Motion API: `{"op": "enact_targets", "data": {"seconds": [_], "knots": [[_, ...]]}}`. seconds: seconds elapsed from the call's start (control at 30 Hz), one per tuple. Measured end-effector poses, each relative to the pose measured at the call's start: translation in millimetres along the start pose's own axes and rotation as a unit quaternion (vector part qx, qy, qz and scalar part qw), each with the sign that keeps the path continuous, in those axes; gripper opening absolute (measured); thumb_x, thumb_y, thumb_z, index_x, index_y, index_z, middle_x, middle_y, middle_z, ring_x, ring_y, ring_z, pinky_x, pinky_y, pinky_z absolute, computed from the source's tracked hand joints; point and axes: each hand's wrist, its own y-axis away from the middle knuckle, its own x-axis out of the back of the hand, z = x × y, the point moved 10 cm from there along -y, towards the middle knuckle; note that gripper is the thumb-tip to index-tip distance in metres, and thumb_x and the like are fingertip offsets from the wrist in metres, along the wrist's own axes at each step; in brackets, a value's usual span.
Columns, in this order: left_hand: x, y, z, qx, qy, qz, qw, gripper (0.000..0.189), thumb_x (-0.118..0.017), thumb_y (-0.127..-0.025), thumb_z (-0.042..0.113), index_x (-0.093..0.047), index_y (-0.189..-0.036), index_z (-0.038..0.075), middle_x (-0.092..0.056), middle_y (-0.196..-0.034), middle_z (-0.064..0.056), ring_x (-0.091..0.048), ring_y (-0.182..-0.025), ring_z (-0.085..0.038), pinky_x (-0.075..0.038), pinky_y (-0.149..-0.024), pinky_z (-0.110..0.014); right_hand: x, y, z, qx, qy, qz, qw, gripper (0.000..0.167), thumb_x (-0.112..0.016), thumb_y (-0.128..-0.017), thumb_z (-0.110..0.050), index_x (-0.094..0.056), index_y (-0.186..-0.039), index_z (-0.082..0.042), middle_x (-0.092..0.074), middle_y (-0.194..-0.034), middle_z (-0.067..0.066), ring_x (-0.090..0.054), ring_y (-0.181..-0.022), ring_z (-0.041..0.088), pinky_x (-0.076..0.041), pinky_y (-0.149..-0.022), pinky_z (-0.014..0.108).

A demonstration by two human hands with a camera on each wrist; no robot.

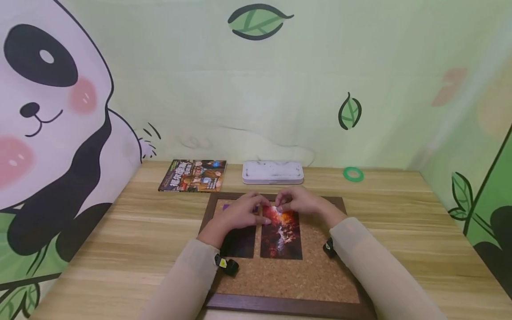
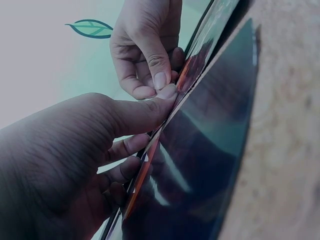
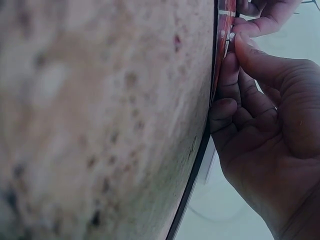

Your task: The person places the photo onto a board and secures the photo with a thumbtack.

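On a wood-framed cork board (image 1: pixel 296 280) lies an upright picture card (image 1: pixel 282 240) printed with red and orange clouds. My left hand (image 1: pixel 244 211) reaches over from the left, its thumb lying out along the card's upper part. From the right, my right hand (image 1: pixel 298 200) pinches at the card's top edge with thumb and forefinger, their tips close by the left thumb in the left wrist view. Whatever small thing may lie between those fingertips is hidden. A second, dark picture card (image 1: pixel 240 244) with a purple top lies to the left, partly under my left hand.
Behind the board are a colourful magazine (image 1: pixel 194 175), a white pencil case (image 1: pixel 273 172) and a green roll of tape (image 1: pixel 353 174). The wooden table (image 1: pixel 400 249) meets a painted wall at the back. Bare cork shows below and right of the cards.
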Motion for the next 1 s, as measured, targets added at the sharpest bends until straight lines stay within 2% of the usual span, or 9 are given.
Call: {"op": "enact_targets", "data": {"seconds": [0.27, 0.73, 1.0], "knots": [[-0.6, 0.7, -0.6, 0.002, 0.004, -0.002, 1.0, 0.047, -0.078, -0.088, 0.041, -0.066, -0.126, 0.017, -0.053, -0.125, -0.003, -0.052, -0.102, -0.022, -0.046, -0.093, -0.043, 0, -1.4, 0, -0.001, 0.019, 0.007, 0.9998, 0.006, -0.068, -0.096, -0.008, -0.07, -0.101, -0.01, -0.068, -0.093, 0.003, -0.061, -0.086, 0.019, -0.05, -0.078, 0.033], [1.0, -1.7, -1.8, 0.003, -0.002, 0.002, 1.0, 0.044, -0.077, -0.088, 0.041, -0.066, -0.124, 0.019, -0.053, -0.124, -0.001, -0.051, -0.103, -0.021, -0.046, -0.094, -0.041, 9, -4.6, 5, -0.007, 0.05, 0.033, 0.9982, 0.004, -0.073, -0.093, -0.016, -0.071, -0.094, -0.012, -0.068, -0.088, 0.0, -0.059, -0.083, 0.017, -0.048, -0.078, 0.033], [-1.1, -1.6, -3.1, 0.003, 0.001, -0.001, 1.0, 0.044, -0.077, -0.087, 0.041, -0.066, -0.125, 0.02, -0.053, -0.122, -0.001, -0.052, -0.101, -0.021, -0.046, -0.092, -0.041, 10, -2.9, 4, -0.011, 0.053, 0.036, 0.9979, 0.005, -0.075, -0.091, -0.014, -0.071, -0.092, -0.01, -0.068, -0.084, 0.001, -0.059, -0.079, 0.017, -0.048, -0.074, 0.032]]}}
